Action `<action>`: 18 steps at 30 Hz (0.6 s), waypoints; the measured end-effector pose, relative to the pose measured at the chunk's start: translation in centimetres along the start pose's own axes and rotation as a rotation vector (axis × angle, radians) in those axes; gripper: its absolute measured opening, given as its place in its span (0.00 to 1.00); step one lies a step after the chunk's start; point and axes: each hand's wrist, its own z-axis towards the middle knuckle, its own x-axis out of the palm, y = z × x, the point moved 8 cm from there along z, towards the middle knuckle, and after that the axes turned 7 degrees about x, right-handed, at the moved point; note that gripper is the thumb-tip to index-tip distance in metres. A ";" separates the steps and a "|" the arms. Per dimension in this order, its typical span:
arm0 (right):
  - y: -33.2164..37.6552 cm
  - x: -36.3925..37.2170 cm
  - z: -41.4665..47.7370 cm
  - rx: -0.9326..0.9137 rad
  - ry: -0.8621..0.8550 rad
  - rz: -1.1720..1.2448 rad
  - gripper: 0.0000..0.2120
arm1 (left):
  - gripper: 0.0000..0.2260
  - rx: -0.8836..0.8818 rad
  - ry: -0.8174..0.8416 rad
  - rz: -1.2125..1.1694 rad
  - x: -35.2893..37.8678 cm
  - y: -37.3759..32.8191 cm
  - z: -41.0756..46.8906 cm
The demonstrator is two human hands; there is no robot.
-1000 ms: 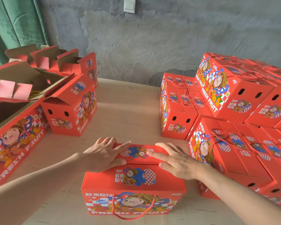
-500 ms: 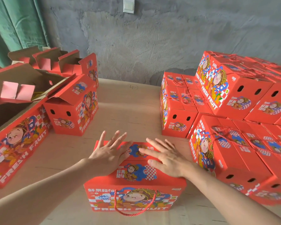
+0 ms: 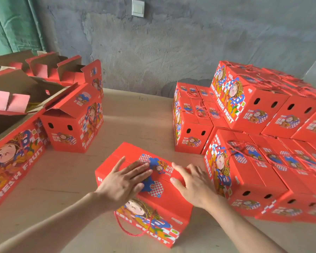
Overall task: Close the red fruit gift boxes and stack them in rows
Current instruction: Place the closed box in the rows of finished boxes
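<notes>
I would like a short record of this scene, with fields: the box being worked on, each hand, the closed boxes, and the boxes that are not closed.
box in work: red gift box, top flaps down, standing skewed on the table; rope handle hangs at its near face
left hand: flat on the box top, fingers straight
right hand: flat on the box top, fingers straight
closed boxes: at the right, stacked in rows, at least two layers
open boxes: at the left, flaps up
</notes>
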 end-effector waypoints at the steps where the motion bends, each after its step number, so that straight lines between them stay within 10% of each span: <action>1: 0.0 0.4 -0.8 0.042 0.051 0.022 0.27 | 0.32 0.025 -0.004 -0.001 0.3 0.8 0.4; 5: 1.0 1.5 -4.1 0.185 0.216 0.164 0.33 | 0.34 -0.210 -0.134 -0.087 2.3 4.8 1.5; 12: 0.6 0.5 -7.1 0.251 0.089 0.352 0.31 | 0.28 -0.876 -0.425 -0.943 6.0 4.8 -0.9; 18: -2.9 3.8 -5.7 0.731 0.421 0.963 0.40 | 0.23 -1.338 -0.215 -1.598 11.6 0.6 -5.3</action>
